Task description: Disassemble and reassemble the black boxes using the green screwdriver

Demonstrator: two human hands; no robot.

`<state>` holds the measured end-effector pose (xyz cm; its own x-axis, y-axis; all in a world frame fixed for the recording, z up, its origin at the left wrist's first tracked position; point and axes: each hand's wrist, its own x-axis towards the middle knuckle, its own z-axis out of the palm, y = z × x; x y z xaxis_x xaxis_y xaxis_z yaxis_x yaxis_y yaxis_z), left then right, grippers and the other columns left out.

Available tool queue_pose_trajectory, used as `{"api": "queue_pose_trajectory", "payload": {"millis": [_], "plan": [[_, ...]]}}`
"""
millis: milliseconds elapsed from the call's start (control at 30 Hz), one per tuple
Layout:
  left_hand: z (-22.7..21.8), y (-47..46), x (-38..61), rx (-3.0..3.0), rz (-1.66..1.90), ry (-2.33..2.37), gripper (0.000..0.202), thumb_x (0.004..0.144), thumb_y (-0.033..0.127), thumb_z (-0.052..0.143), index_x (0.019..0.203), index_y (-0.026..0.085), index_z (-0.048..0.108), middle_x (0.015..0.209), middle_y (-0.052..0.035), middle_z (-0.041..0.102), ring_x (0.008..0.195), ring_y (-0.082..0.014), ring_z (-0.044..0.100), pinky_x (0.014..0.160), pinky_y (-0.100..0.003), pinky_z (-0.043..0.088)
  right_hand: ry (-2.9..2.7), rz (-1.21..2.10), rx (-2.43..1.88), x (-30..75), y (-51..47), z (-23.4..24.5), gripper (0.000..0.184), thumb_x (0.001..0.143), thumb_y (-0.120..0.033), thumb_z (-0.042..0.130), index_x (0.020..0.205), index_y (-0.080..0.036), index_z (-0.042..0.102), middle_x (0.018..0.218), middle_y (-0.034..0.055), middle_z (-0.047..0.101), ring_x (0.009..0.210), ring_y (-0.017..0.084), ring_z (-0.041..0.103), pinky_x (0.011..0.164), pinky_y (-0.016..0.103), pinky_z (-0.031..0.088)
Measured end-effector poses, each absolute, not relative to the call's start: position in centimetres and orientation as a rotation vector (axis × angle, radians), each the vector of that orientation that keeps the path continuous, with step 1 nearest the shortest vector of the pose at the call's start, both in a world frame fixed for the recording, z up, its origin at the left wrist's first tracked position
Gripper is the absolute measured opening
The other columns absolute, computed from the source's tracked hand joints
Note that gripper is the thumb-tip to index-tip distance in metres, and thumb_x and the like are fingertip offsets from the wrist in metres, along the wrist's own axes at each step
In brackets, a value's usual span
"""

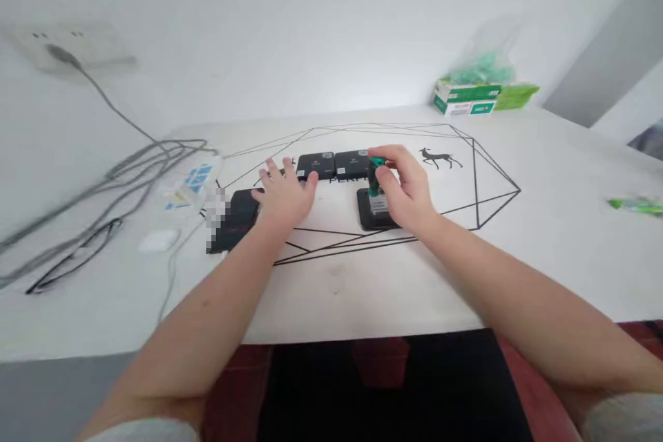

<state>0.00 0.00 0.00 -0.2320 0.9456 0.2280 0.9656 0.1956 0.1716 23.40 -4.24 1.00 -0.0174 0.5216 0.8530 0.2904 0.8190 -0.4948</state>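
Note:
My right hand (404,186) grips a short green-and-black screwdriver (376,176), held upright. Below it lies a flat black device (365,214) with a pale label (379,204) on its upper face; whether the tip touches it cannot be made out. My left hand (284,199) is spread palm down with nothing held, just beside two square black boxes (315,164) set side by side. Another black object (243,208), partly pixelated, lies left of that hand and is partly covered by its fingers and wrist.
Tangled grey cables (155,159) run across the table's left side to a wall socket (67,45). A white item (159,240) lies near them. Green-and-white boxes (466,98) with a plastic bag (484,69) on top stand at the back right. A green packet (637,206) lies far right.

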Motion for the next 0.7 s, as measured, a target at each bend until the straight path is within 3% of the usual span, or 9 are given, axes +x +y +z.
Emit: {"api": "queue_pose_trajectory", "payload": {"millis": [167, 300, 433, 600, 700], "plan": [[-0.3, 0.8, -1.3, -1.802, -0.393, -2.546, 0.093, 0.102, 0.073, 0.025, 0.173, 0.014, 0.02, 0.179, -0.0251, 0.008, 0.16, -0.0537, 0.022, 0.113, -0.083, 0.033, -1.638, 0.164, -0.655, 23.4, -4.3, 1.2, 0.024, 0.105, -0.03, 0.05, 0.119, -0.027, 0.069, 0.111, 0.0071, 0.074, 0.1, 0.023, 0.068, 0.084, 0.042, 0.059], [-0.8, 0.2, -0.3, -1.887, -0.413, -2.28, 0.085, 0.106, 0.067, 0.028, 0.169, 0.01, 0.031, 0.176, -0.028, 0.022, 0.159, -0.0512, 0.025, 0.121, -0.08, 0.02, -1.622, 0.092, -0.667, 23.3, -4.1, 1.3, 0.018, 0.102, -0.035, 0.059, 0.115, -0.027, 0.069, 0.106, 0.0073, 0.069, 0.096, 0.023, 0.065, 0.081, 0.042, 0.058], [-2.0, -1.2, 2.1, -2.59, -0.504, -1.642, 0.078, 0.108, 0.063, 0.033, 0.168, 0.013, 0.033, 0.174, -0.0218, 0.032, 0.16, -0.0408, 0.03, 0.129, -0.063, 0.024, -1.61, 0.049, -0.704, 23.3, -3.9, 1.5, 0.019, 0.094, -0.037, 0.074, 0.109, -0.026, 0.071, 0.096, 0.0047, 0.063, 0.086, 0.02, 0.06, 0.077, 0.04, 0.058], [-3.7, -1.9, 4.1, -3.131, -0.493, -1.026, 0.086, 0.1, 0.074, 0.053, 0.166, 0.02, 0.039, 0.173, -0.0197, 0.034, 0.16, -0.0432, 0.028, 0.13, -0.064, 0.025, -1.631, 0.175, -0.69, 23.5, -4.2, 1.3, 0.025, 0.104, -0.032, 0.051, 0.123, -0.027, 0.067, 0.109, 0.0064, 0.071, 0.093, 0.021, 0.067, 0.085, 0.043, 0.06], [-4.0, -1.8, 4.2, -3.183, -0.479, -0.942, 0.081, 0.1, 0.068, 0.058, 0.163, 0.02, 0.045, 0.171, -0.0211, 0.037, 0.159, -0.0455, 0.029, 0.129, -0.068, 0.025, -1.642, 0.224, -0.667, 23.5, -4.3, 1.2, 0.029, 0.108, -0.031, 0.043, 0.124, -0.028, 0.066, 0.117, 0.0076, 0.072, 0.106, 0.023, 0.069, 0.094, 0.046, 0.06]]}}
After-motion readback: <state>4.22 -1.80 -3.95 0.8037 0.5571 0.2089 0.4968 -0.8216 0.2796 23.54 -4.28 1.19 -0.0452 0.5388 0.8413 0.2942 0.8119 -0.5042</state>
